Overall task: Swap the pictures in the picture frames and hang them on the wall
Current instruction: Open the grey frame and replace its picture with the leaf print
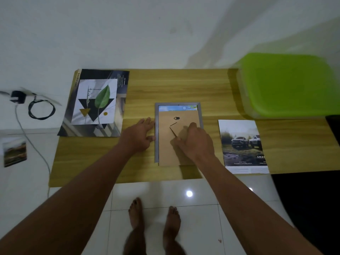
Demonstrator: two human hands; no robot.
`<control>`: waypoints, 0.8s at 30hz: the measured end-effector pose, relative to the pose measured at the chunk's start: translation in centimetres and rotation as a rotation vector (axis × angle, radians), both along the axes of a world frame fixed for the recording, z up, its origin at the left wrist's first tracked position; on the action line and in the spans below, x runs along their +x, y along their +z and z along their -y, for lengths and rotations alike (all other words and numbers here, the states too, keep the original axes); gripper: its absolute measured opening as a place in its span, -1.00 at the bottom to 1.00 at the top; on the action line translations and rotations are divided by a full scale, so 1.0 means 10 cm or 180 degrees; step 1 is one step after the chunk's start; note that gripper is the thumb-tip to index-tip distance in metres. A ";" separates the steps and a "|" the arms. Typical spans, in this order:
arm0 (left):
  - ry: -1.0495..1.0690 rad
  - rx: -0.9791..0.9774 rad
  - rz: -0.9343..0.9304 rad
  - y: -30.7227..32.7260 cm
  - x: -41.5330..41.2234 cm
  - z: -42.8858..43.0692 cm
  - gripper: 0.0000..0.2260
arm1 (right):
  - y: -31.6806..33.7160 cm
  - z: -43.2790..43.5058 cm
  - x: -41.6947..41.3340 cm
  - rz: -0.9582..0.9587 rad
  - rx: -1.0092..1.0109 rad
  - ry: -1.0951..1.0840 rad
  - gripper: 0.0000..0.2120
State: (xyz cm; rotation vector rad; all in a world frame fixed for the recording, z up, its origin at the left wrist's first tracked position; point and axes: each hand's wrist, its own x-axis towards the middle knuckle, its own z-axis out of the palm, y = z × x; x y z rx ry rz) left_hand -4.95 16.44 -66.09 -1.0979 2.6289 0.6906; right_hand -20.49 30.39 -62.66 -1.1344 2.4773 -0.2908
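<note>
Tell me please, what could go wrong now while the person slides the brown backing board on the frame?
1. The backing board overhangs the near edge of the grey frame; pushed crooked by the right hand, it may jam or bend.
2. The left hand only rests beside the frame, so the frame may slip on the wooden table.
3. The car picture lies close by the right forearm and could be swept off.

Table (211,85): frame (156,137) lay centre, face-down; leaf print (94,102) far left; truck print (242,146) right; bin (288,83) far right.
</note>
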 end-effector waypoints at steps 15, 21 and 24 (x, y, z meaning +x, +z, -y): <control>0.0064 -0.0011 0.0092 -0.03 -0.09 -0.03 -0.36 | -0.09 0.08 -0.12 -0.0373 -0.0086 0.0107 -0.61; 0.0079 0.0008 0.0033 -0.03 -0.10 -0.08 -0.36 | -0.16 0.09 -0.19 -0.0594 -0.0089 0.0354 -0.66; 0.0140 0.0077 0.0004 -0.06 -0.10 -0.10 -0.34 | -0.18 0.05 -0.21 -0.0716 -0.0126 0.0546 -0.71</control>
